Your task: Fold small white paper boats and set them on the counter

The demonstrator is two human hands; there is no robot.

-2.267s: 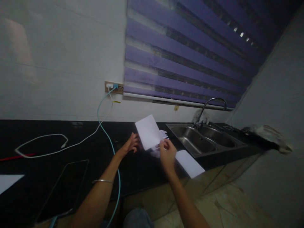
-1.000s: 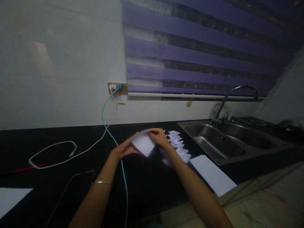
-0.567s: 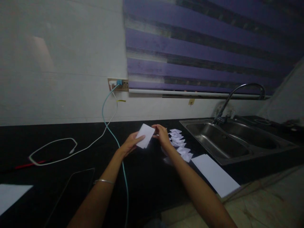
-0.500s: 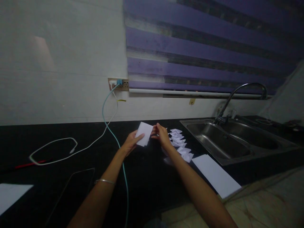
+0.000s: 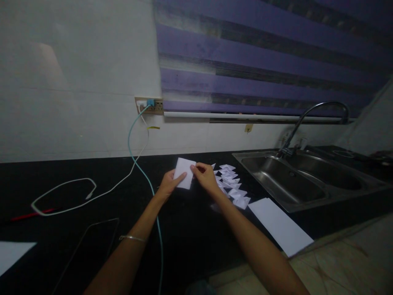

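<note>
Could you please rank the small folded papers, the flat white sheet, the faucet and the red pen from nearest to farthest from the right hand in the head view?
1. small folded papers, just right of the right hand
2. flat white sheet, front right
3. faucet, back right
4. red pen, far left

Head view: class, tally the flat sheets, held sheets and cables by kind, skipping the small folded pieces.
Flat sheets: 2
Held sheet: 1
Cables, teal and white: 2
Total: 5
</note>
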